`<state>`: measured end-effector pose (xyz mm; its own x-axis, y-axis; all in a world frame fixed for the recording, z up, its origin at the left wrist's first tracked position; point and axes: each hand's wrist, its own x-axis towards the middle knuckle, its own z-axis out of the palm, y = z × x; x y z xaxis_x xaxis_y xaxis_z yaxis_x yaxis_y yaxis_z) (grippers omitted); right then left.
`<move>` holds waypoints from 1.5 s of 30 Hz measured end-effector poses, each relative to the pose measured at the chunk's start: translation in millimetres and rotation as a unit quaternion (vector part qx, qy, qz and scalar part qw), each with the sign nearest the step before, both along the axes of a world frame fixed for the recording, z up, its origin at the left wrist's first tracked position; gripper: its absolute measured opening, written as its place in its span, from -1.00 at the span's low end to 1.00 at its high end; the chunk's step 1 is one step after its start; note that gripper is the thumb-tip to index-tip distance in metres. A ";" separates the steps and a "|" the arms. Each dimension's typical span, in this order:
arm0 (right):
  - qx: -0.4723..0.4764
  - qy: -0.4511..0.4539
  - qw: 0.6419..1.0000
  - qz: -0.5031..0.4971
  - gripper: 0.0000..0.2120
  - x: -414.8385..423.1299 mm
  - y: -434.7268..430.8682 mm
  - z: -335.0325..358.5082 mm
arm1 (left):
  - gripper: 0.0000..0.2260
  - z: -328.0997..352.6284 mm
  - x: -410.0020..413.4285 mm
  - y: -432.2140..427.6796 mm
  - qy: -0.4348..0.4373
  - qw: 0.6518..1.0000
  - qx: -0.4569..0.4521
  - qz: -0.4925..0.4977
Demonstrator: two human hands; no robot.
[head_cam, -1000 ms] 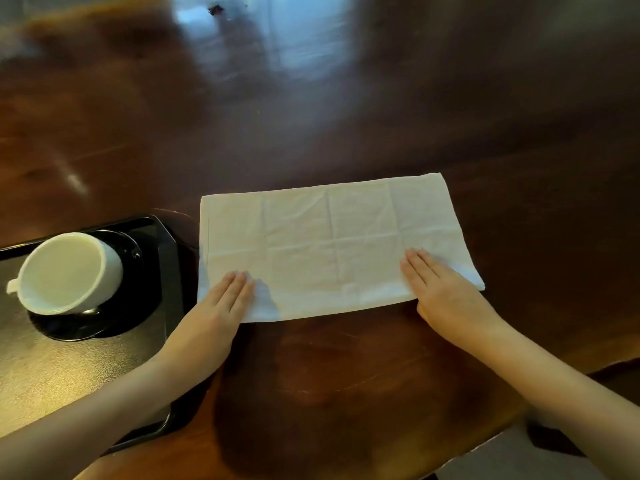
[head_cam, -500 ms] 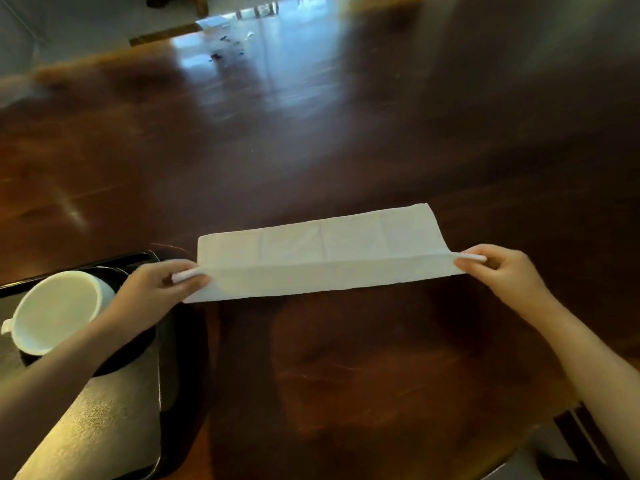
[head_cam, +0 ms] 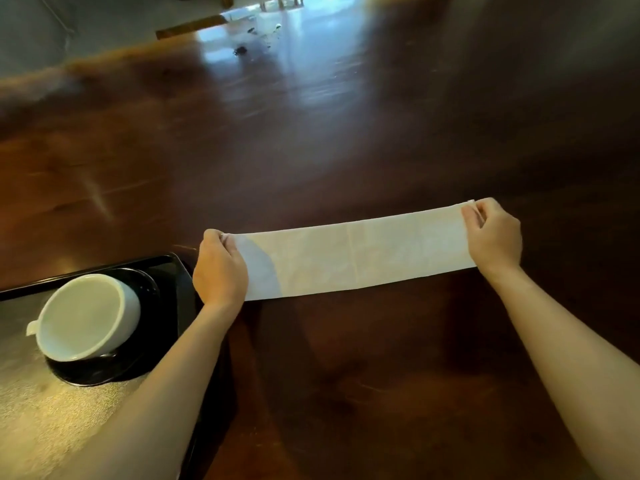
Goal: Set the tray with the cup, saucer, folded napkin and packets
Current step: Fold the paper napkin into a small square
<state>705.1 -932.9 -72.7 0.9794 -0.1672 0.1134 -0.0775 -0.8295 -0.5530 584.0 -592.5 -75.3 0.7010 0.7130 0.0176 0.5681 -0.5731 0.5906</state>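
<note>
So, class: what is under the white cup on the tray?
A black saucer sits under the cup, which leans tilted on it. The saucer rests on the tray. The saucer's middle is hidden beneath the cup.

Cup [head_cam: 86, 315] sitting on saucer [head_cam: 138, 355] in tray [head_cam: 41, 420] at left; napkin [head_cam: 353, 259] lying on table [head_cam: 346, 150] to the tray's right

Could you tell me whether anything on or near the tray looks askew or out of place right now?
Yes: the white cup sits tilted on the black saucer, leaning rather than standing flat, with its mouth turned toward the camera. The napkin, held at both ends, looks evenly folded. No packets are visible.
</note>
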 end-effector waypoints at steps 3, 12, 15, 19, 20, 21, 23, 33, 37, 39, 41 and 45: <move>-0.058 -0.006 0.998 -0.012 -0.73 4.2 5.4 -10.7 | -0.83 -10.4 -2.5 -3.6 0.003 0.998 0.056 0.004; -0.227 -0.031 0.973 -0.017 -0.79 -0.6 11.7 -24.0 | -0.84 -15.3 1.1 -3.2 0.053 0.989 0.133 -0.022; -0.271 -0.040 0.961 -0.016 -0.74 2.1 25.5 -11.0 | -0.75 -9.0 -1.0 -5.4 0.027 0.981 0.186 -0.049; -0.083 -0.135 0.951 0.267 -0.59 -23.4 112.3 0.1 | -0.63 -9.0 8.0 -48.1 0.004 0.946 0.200 -0.254; -0.104 -0.086 0.927 0.350 -0.55 -37.9 133.7 -3.9 | -0.60 -11.7 10.2 -57.2 0.035 0.937 0.189 -0.293; -0.138 -0.022 0.904 0.404 -0.51 -51.3 148.3 -11.0 | -0.54 -15.5 11.5 -60.6 0.073 0.928 0.187 -0.315; -0.209 0.051 0.882 0.420 -0.46 -64.4 150.5 -26.5 | -0.47 -26.3 10.1 -47.6 0.133 0.914 0.200 -0.327; -0.230 0.125 0.940 0.221 -0.45 -40.3 25.9 -29.9 | -0.42 -29.1 0.4 -5.4 0.156 0.921 0.180 -0.309; -0.211 0.138 0.945 0.206 -0.47 -39.0 9.3 -29.9 | -0.41 -28.5 0.6 -2.0 0.164 0.916 0.181 -0.318; -0.194 0.142 0.944 0.227 -0.45 -36.4 7.4 -27.3 | -0.39 -28.6 -1.7 1.5 0.149 0.913 0.176 -0.335; -0.127 0.166 0.943 0.259 -0.42 -34.2 -3.5 -18.5 | -0.38 -25.3 -5.7 7.1 0.111 0.903 0.152 -0.386; -0.045 0.214 0.923 0.318 -0.33 -40.4 -36.5 0.3 | -0.31 -19.5 -23.9 15.1 0.129 0.804 0.203 -0.543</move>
<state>664.8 -969.4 -72.4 0.8349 0.4475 -0.3205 0.2453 -0.8237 -0.5112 560.1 -577.4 -94.9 0.9242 -0.3505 -0.1518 -0.3244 -0.9300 0.1727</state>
